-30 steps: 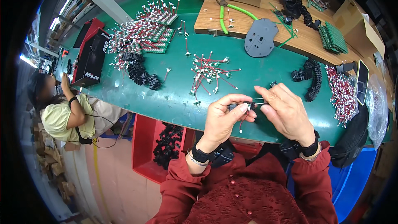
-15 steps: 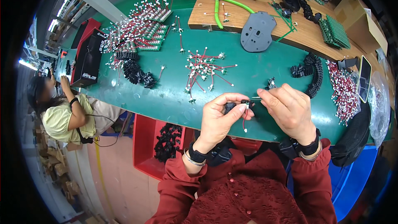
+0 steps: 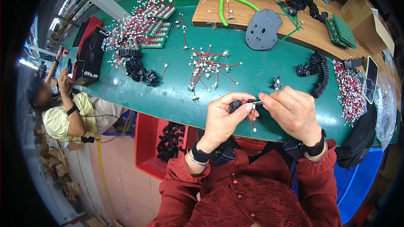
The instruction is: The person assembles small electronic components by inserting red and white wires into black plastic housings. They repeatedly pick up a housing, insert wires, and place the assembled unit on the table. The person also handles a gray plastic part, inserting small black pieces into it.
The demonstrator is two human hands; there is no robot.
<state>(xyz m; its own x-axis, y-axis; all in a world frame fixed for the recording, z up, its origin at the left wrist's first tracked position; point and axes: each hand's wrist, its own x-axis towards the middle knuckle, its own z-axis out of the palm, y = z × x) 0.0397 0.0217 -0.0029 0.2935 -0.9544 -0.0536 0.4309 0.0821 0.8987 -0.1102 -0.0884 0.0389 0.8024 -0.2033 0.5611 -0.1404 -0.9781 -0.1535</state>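
Note:
My left hand (image 3: pixel 221 120) pinches a small black plastic part (image 3: pixel 235 106) between thumb and fingers, above the table's near edge. A short red wire (image 3: pixel 253 123) with a white plug at its end hangs down from that part. Closed round a thin metal tool (image 3: pixel 259 103), my right hand (image 3: pixel 292 113) brings its tip against the part at my left thumb; the grip end is hidden in my fingers. Just beyond my hands lies a small dark piece with white bits (image 3: pixel 276 83). Farther left on the green table (image 3: pixel 168 105) is a loose pile of wired connectors (image 3: pixel 207 68).
Stacked green boards with red wires (image 3: pixel 147 29) and black part strips (image 3: pixel 136 70) lie left. Right are another black strip (image 3: pixel 322 73) and heaped wires (image 3: pixel 348 92). Pliers (image 3: pixel 221 10) lie on a wooden board (image 3: pixel 206 4). A red bin (image 3: pixel 145 159) stands below; a co-worker (image 3: pixel 63 113) sits left.
The metal tool in my right hand has moved left, its tip now on the part in my left hand. The co-worker's hand at the left has risen.

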